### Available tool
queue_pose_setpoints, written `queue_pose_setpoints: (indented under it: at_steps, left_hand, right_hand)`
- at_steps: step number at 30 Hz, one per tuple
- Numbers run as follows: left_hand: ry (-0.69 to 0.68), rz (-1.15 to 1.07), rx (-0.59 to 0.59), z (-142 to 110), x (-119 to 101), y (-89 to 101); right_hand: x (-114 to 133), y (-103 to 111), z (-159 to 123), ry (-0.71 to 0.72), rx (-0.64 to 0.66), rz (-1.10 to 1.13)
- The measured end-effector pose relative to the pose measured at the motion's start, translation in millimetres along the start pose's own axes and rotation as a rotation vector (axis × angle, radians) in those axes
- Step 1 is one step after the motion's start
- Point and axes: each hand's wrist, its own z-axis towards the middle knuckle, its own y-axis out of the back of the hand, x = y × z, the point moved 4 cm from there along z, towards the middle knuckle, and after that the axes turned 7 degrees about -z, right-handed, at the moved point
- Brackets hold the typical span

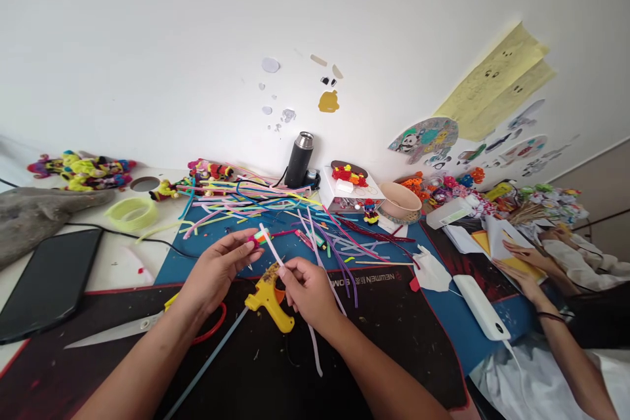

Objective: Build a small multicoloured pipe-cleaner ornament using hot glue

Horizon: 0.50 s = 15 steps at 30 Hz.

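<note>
My left hand (pixel 216 269) pinches a small pink and green wound piece (pixel 256 239) at its fingertips. My right hand (pixel 309 289) pinches a pale pink pipe cleaner (pixel 272 248) that runs up to that piece and trails down past my wrist. Both hands hover over a black and blue desk mat (pixel 384 315). A yellow glue gun (pixel 270 298) lies on the mat just under my hands. Beyond them, several coloured pipe cleaners (pixel 256 200) are heaped.
Scissors (pixel 118 330) and a dark tablet (pixel 49 282) lie at left. A black flask (pixel 299 159), a white box (pixel 349 193), a wooden bowl (pixel 399 202) and a yellow tape roll (pixel 130 213) stand further back. Another person's hands (pixel 522 266) handle papers at right, near a white power bank (pixel 480 305).
</note>
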Motion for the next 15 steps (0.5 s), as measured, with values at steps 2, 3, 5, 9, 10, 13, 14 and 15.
queue_pose_setpoints:
  at_steps: [2, 3, 5, 9, 10, 13, 14, 15]
  left_hand:
    - [0.017, -0.018, -0.008, 0.3, 1.1, 0.3]
    - [0.021, -0.025, -0.01, 0.5, 1.5, 0.3]
    - [0.026, -0.03, -0.008, 0.5, 1.7, -0.1]
    - [0.031, -0.038, -0.015, 0.2, 0.6, -0.8]
    - [0.031, -0.042, -0.023, 0.2, 0.0, -0.7]
    - [0.024, -0.046, -0.037, 0.7, -1.5, -0.5]
    - [0.022, -0.044, -0.038, 0.9, -1.7, -0.5]
    - [0.02, -0.041, -0.039, 1.1, -1.8, -0.4]
  right_hand:
    - [-1.9, -2.0, 0.1, 0.006, -0.009, -0.037]
    - [-2.9, -2.9, 0.3, 0.013, -0.012, -0.052]
    - [-5.0, -4.3, 0.9, 0.028, -0.017, -0.072]
    - [-8.5, -6.7, 1.6, 0.048, -0.012, -0.107]
    - [-9.0, -7.3, 1.5, 0.054, -0.009, -0.116]
    - [-9.8, -9.2, 0.6, 0.071, -0.001, -0.141]
    - [-9.7, -9.8, 0.1, 0.08, 0.0, -0.157]
    - [-9.3, -10.3, -0.4, 0.091, -0.003, -0.177]
